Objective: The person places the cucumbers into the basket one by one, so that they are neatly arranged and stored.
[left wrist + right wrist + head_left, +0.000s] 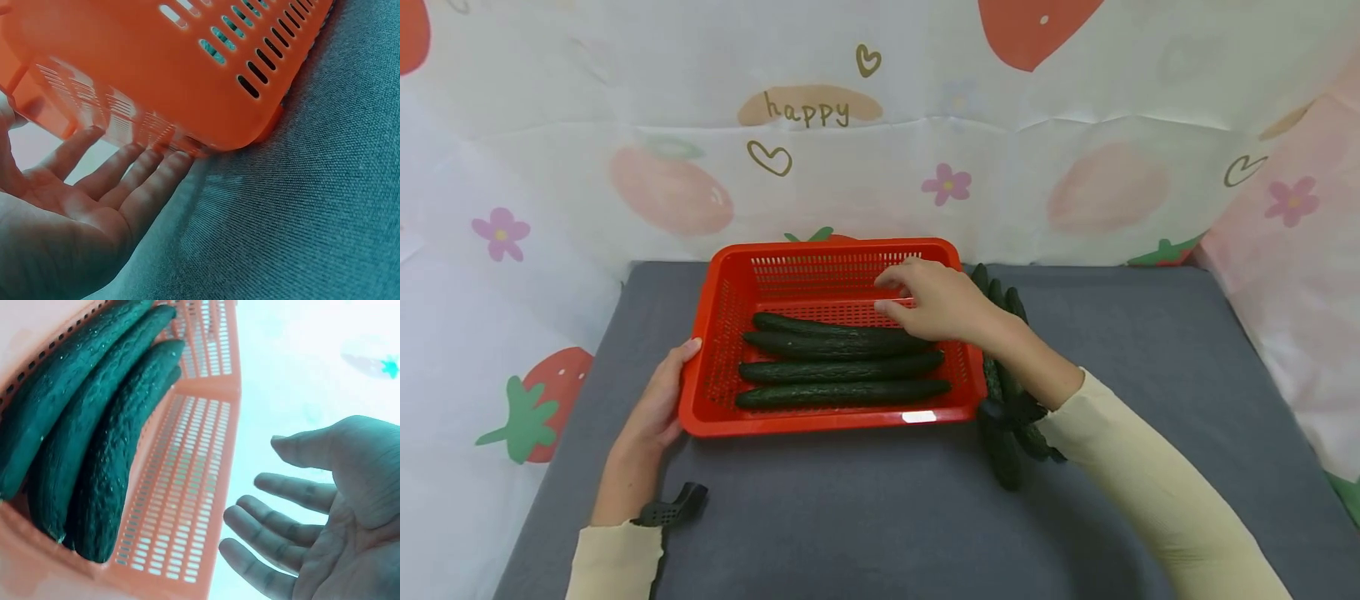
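Note:
A red plastic basket (pixel 820 425) holds several dark green cucumbers (pixel 842 369) lying side by side across it. At its left side my left hand (pixel 662 396) grips the rim, thumb on top; in the left wrist view the fingers (pixel 147 175) reach against the slotted outer wall. My right hand (pixel 936 300) hovers over the right back part of the basket, fingers loosely bent, with nothing between them. The right wrist view shows this right hand (pixel 300 519) apart from the cucumbers (pixel 106 469) in the basket.
More cucumbers (pixel 1000 450) lie on the grey tablecloth (pixel 850 517) right of the basket, partly hidden under the right forearm. A white curtain (pixel 850 183) printed with strawberries and flowers hangs behind the table. Dark wrist straps (pixel 673 508) sit at both cuffs.

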A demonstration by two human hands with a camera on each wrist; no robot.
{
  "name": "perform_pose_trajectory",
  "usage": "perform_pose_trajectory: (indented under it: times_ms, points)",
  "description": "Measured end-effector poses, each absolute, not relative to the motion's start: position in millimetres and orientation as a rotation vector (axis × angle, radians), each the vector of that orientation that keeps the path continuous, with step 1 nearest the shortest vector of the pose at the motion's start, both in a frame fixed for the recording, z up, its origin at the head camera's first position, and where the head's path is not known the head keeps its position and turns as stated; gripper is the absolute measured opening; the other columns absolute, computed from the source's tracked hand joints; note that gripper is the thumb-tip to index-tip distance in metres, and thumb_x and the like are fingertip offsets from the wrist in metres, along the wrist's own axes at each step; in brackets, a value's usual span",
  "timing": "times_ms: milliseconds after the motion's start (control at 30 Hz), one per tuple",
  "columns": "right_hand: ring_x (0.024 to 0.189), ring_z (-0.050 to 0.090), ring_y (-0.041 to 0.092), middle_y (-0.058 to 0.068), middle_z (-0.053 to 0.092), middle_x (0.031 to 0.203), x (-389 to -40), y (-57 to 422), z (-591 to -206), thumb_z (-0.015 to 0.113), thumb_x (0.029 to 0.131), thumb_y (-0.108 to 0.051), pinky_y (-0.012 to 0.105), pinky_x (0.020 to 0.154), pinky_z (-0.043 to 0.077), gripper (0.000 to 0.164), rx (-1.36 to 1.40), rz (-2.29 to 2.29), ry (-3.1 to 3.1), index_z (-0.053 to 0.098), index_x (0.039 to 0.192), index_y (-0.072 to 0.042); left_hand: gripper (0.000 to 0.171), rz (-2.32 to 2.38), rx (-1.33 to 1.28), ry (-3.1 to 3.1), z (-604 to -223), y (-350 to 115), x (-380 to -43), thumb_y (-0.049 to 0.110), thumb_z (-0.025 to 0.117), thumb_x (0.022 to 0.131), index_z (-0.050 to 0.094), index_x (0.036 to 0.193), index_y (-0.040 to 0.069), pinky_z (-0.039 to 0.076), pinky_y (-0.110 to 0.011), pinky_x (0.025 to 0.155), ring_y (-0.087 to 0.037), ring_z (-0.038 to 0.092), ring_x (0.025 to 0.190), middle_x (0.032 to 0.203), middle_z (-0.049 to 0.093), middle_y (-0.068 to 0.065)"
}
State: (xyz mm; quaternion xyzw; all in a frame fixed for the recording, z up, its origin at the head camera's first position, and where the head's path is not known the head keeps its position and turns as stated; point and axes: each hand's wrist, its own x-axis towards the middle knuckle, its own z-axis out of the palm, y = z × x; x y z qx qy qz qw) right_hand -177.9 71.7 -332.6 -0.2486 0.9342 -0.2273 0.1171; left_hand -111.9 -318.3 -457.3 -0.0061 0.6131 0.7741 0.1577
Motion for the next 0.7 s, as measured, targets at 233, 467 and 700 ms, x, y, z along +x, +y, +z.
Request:
perform_pose_trajectory:
  times_ms: [233,467,700]
  points:
    - [0.117,0.069,0.03,0.013,0.066,0.14,-172,98,-331,0.066,0.105,-0.031,0.048,0.094,0.059,0.043,-0.695,-0.772,2.749,0.064,0.141,-0.01,0.029,2.199,-0.026,1.769,-457,-319,-112,0.04,0.038,0.114,0.055,0.13,0.023,0.062,-0.021,0.083,-0.002,0.072,0.097,0.111,0.074,0.012]
    - [0.12,0.066,0.032,0.013,0.067,0.139,-166,121,-336,0.066,0.104,-0.03,0.052,0.098,0.056,0.044,-0.601,-0.866,2.787,0.062,0.143,-0.008,0.029,2.198,-0.055,1.765,-457,-319,-112,0.04,0.039,0.114,0.056,0.13,0.024,0.062,-0.021,0.083,-0.002,0.073,0.096,0.111,0.074,0.012]
    - [0.123,0.065,0.035,0.018,0.064,0.143,-157,146,-345,0.063,0.106,-0.03,0.054,0.093,0.056,0.045,-0.462,-0.936,2.833,0.062,0.144,-0.007,0.029,2.184,-0.052,1.782,-457,-318,-112,0.041,0.039,0.114,0.055,0.131,0.023,0.062,-0.022,0.084,-0.002,0.073,0.097,0.112,0.074,0.012]
